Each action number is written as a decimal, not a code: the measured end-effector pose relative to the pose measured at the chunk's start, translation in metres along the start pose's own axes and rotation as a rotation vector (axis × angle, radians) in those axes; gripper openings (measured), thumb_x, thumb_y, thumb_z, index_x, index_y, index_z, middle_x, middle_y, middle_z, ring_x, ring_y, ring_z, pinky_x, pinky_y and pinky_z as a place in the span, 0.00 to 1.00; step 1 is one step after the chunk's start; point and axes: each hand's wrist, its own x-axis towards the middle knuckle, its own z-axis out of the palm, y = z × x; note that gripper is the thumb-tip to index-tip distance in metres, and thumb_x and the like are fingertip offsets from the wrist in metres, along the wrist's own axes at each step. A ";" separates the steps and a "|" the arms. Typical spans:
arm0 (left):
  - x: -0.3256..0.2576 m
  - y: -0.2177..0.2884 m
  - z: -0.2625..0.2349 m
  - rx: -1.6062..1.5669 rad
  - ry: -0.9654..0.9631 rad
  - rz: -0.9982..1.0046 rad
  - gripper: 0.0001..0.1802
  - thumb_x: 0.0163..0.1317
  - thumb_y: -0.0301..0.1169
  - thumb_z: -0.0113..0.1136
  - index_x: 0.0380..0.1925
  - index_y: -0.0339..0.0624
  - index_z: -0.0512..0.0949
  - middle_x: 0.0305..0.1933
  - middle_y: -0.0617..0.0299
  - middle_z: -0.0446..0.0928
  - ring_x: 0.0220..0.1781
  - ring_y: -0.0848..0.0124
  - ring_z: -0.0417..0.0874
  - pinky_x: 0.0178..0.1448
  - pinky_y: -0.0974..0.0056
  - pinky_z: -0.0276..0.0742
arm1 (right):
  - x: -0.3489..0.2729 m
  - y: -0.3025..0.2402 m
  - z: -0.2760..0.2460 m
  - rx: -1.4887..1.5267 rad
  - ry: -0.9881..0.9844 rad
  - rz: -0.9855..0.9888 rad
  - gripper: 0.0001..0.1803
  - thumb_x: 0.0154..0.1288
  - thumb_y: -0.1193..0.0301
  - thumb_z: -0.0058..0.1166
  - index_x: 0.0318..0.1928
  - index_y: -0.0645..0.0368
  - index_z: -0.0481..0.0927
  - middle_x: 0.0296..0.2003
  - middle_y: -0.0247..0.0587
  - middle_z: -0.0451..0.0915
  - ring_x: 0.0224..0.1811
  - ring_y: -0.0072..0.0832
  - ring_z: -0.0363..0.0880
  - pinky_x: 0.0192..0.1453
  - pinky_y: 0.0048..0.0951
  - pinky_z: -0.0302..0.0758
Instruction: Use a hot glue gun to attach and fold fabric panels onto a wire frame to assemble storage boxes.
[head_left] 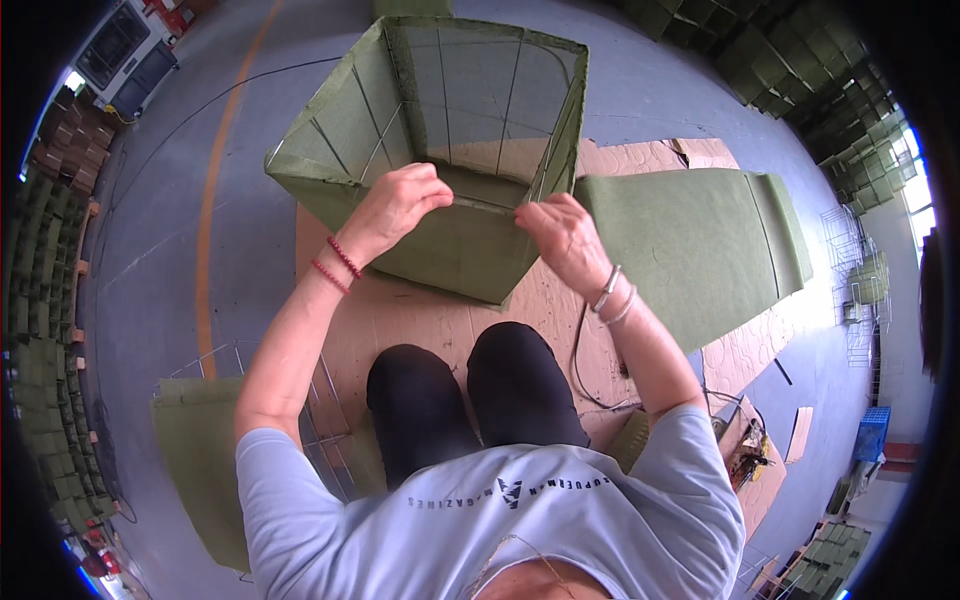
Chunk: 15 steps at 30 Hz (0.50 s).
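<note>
In front of the black-clad knees (515, 370), over flattened cardboard (385, 320): one box (450, 250) of green fabric, its open side turned up, thin wire rods seen along its inner walls. Its near rim is held at two places, well apart from the far edge. By the left hand (405, 205) (red beads are worn at the wrist) the rim is pinched between closed fingertips; by the right hand (562, 235), bent fingers and thumb are likewise closed on the rim, near its right corner. To the right of the box, one green fabric sheet (690, 240) is laid out flat, partly over the cardboard. At lower left, one further green fabric piece (195, 460) is partly hidden by the arm. Farther right, one blue crate (873, 433) is placed; along the left edge, green stacks (45, 350) are ranged.
</note>
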 end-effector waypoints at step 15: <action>0.021 0.035 0.046 -0.075 -0.122 -0.088 0.11 0.65 0.30 0.60 0.38 0.30 0.79 0.32 0.49 0.75 0.35 0.51 0.78 0.39 0.54 0.72 | 0.011 -0.006 -0.014 0.055 -0.139 0.136 0.04 0.64 0.73 0.53 0.38 0.59 0.77 0.26 0.46 0.80 0.32 0.42 0.83 0.36 0.40 0.78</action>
